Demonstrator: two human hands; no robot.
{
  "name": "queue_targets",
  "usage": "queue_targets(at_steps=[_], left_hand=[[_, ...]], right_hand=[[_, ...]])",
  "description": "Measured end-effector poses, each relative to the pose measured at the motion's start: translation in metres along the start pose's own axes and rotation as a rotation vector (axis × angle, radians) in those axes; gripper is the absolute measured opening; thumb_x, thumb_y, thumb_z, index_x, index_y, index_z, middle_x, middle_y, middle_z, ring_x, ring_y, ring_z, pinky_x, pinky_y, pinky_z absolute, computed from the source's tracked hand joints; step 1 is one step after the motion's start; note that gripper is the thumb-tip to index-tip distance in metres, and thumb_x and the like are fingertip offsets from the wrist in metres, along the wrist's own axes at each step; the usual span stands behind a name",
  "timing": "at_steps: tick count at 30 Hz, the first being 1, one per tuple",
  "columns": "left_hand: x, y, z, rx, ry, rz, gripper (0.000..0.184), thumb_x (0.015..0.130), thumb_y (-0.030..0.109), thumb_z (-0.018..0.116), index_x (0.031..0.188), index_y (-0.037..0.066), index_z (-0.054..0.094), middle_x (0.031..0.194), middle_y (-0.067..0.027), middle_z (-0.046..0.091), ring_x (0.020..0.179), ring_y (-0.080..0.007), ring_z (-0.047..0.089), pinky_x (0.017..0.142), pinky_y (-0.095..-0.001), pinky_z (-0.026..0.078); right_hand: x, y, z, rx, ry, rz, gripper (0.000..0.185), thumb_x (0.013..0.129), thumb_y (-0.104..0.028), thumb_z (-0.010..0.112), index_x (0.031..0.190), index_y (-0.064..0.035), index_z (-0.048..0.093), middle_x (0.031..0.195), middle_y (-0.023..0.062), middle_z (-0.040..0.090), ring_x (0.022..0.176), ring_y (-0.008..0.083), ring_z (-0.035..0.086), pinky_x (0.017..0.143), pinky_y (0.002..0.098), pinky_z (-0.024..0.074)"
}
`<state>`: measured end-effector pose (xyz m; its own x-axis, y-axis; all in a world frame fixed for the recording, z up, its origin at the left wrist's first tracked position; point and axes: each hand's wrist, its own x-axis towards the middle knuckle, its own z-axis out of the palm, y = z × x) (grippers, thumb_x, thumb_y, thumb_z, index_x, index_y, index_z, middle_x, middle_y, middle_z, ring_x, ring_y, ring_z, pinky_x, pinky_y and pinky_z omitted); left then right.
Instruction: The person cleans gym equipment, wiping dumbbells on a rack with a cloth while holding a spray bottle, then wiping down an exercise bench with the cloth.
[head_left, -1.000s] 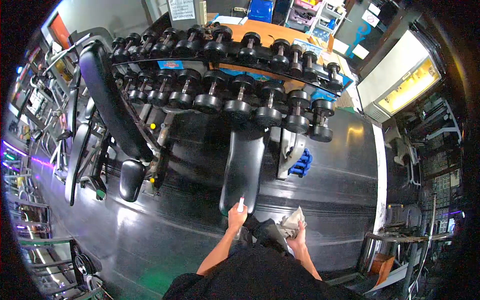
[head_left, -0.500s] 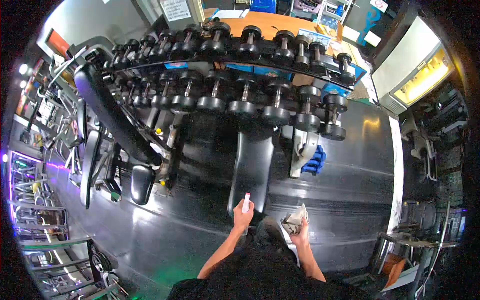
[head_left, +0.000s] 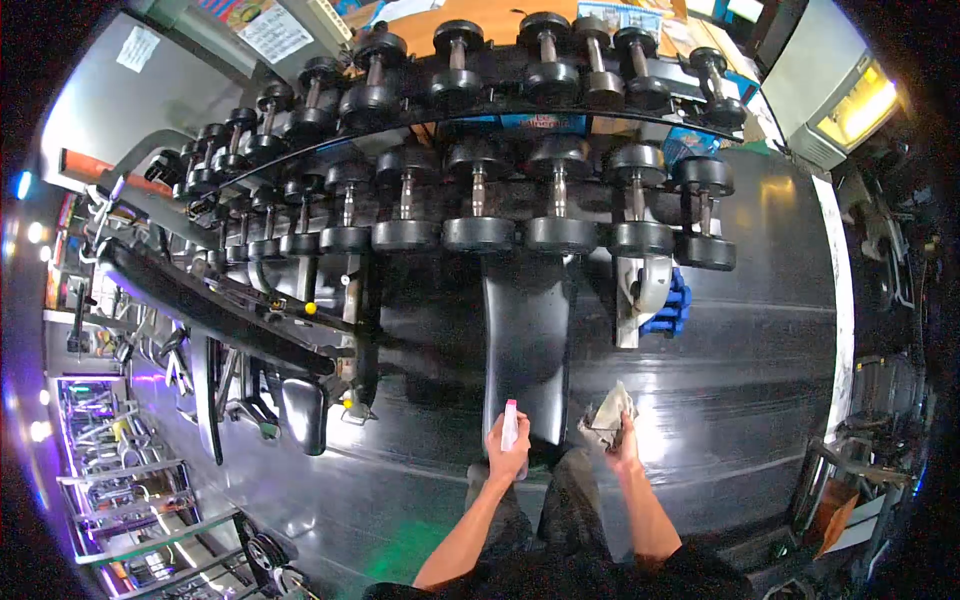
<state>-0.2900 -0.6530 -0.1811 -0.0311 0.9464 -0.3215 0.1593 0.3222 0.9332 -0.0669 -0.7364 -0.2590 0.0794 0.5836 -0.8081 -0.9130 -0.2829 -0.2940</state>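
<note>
My left hand (head_left: 507, 456) is closed around a spray bottle (head_left: 510, 428), with its white head and pinkish-red tip showing above the fingers. The hand hides most of the bottle's body. It is held over the near end of a black padded bench (head_left: 526, 330). To the right, my right hand (head_left: 626, 452) grips a crumpled greyish-beige cloth (head_left: 608, 416), which sticks up above the fingers beside the bench. Beyond the bench's far end, black dumbbells (head_left: 479, 205) with metal handles rest on a two-tier rack (head_left: 420, 128).
An inclined black bench (head_left: 210, 305) stands to the left. Right of the flat bench are a grey-white support (head_left: 650, 290) and blue dumbbells (head_left: 672, 302) on the dark floor. A wooden counter (head_left: 500, 25) lies behind the rack, and a lit fridge (head_left: 835, 100) stands at far right.
The view has shifted closer to the rack and swung slightly left. Both hands keep hold of the spray bottle and the cloth; my legs now show below the bench.
</note>
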Motion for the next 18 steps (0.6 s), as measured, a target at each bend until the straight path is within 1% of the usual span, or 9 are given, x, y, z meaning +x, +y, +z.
queue_targets(at_steps=[3, 6, 8, 9, 11, 13, 14, 15, 18], left_hand=[[0.019, -0.015, 0.005, -0.175, -0.033, -0.122, 0.010, 0.089, 0.009, 0.061, 0.096, 0.004, 0.056, 0.068, -0.0008, 0.056, 0.054, -0.0066, 0.053, 0.047, -0.0238, 0.044], [0.041, -0.022, 0.004, -0.079, -0.050, -0.127, 0.009, 0.088, 0.008, 0.061, 0.095, 0.004, 0.056, 0.068, -0.0001, 0.056, 0.053, -0.0066, 0.054, 0.047, -0.0230, 0.044], [0.060, -0.038, 0.005, -0.091, -0.053, -0.195, 0.008, 0.088, 0.007, 0.061, 0.093, 0.003, 0.056, 0.067, 0.0001, 0.056, 0.052, -0.0067, 0.054, 0.047, -0.0231, 0.044], [0.069, -0.048, 0.004, -0.092, -0.066, -0.151, 0.007, 0.088, 0.006, 0.061, 0.093, 0.003, 0.056, 0.067, 0.0002, 0.056, 0.053, -0.0066, 0.055, 0.047, -0.0230, 0.044], [0.086, -0.073, -0.002, -0.105, -0.085, -0.105, 0.006, 0.088, 0.007, 0.061, 0.092, 0.004, 0.057, 0.066, 0.0008, 0.056, 0.053, -0.0064, 0.054, 0.047, -0.0236, 0.044], [0.102, -0.084, -0.008, -0.051, -0.094, -0.083, 0.007, 0.088, 0.008, 0.061, 0.093, 0.004, 0.057, 0.066, -0.0003, 0.056, 0.053, -0.0072, 0.055, 0.047, -0.0243, 0.044], [0.109, -0.092, -0.013, 0.012, -0.109, -0.040, 0.008, 0.088, 0.009, 0.061, 0.093, 0.003, 0.057, 0.065, -0.0013, 0.056, 0.052, -0.0080, 0.055, 0.047, -0.0251, 0.044], [0.113, -0.110, -0.020, 0.066, -0.115, -0.025, 0.010, 0.089, 0.011, 0.061, 0.093, 0.003, 0.058, 0.064, -0.0040, 0.056, 0.051, -0.0101, 0.055, 0.047, -0.0265, 0.044], [0.121, -0.125, -0.037, 0.078, -0.110, -0.075, 0.010, 0.089, 0.012, 0.061, 0.094, 0.003, 0.058, 0.063, -0.0061, 0.057, 0.050, -0.0120, 0.056, 0.047, -0.0272, 0.044]], right_hand=[[0.042, -0.003, 0.007, -0.068, 0.002, 0.000, 0.057, 0.093, -0.045, 0.050, 0.135, -0.0071, 0.042, 0.127, 0.0098, 0.056, 0.115, 0.0268, 0.055, 0.101, 0.0427, 0.0429], [0.088, 0.001, 0.018, -0.161, -0.022, -0.068, 0.058, 0.093, -0.042, 0.052, 0.136, -0.0060, 0.038, 0.129, 0.0117, 0.052, 0.115, 0.0255, 0.053, 0.095, 0.0422, 0.0463], [0.126, 0.008, 0.022, -0.390, -0.008, -0.160, 0.056, 0.094, -0.038, 0.053, 0.137, -0.0051, 0.037, 0.126, 0.0106, 0.053, 0.112, 0.0229, 0.054, 0.094, 0.0412, 0.0462], [0.156, 0.017, 0.018, -0.403, 0.100, -0.170, 0.056, 0.094, -0.034, 0.056, 0.136, -0.0033, 0.037, 0.121, 0.0094, 0.055, 0.110, 0.0208, 0.054, 0.094, 0.0392, 0.0445], [0.192, 0.022, 0.052, -0.695, 0.089, -0.416, 0.045, 0.092, -0.030, 0.059, 0.124, 0.0002, 0.051, 0.110, 0.0077, 0.061, 0.099, 0.0158, 0.055, 0.090, 0.0303, 0.0428], [0.234, 0.024, 0.083, -1.084, 0.040, -0.619, 0.037, 0.093, -0.024, 0.057, 0.118, 0.0026, 0.055, 0.102, 0.0091, 0.063, 0.094, 0.0144, 0.056, 0.085, 0.0295, 0.0445], [0.241, 0.025, 0.121, -1.124, -0.039, -0.872, 0.033, 0.093, -0.020, 0.057, 0.116, 0.0030, 0.055, 0.098, 0.0107, 0.065, 0.093, 0.0123, 0.056, 0.082, 0.0297, 0.0451], [0.260, 0.026, 0.136, -1.213, -0.076, -0.726, 0.036, 0.089, -0.015, 0.060, 0.121, -0.0004, 0.054, 0.116, 0.0166, 0.062, 0.104, 0.0251, 0.060, 0.091, 0.0339, 0.0451], [0.309, 0.036, 0.218, -1.794, -0.187, -1.183, 0.034, 0.082, -0.010, 0.058, 0.116, -0.0137, 0.059, 0.122, 0.0087, 0.058, 0.111, 0.0291, 0.056, 0.095, 0.0380, 0.0457]])
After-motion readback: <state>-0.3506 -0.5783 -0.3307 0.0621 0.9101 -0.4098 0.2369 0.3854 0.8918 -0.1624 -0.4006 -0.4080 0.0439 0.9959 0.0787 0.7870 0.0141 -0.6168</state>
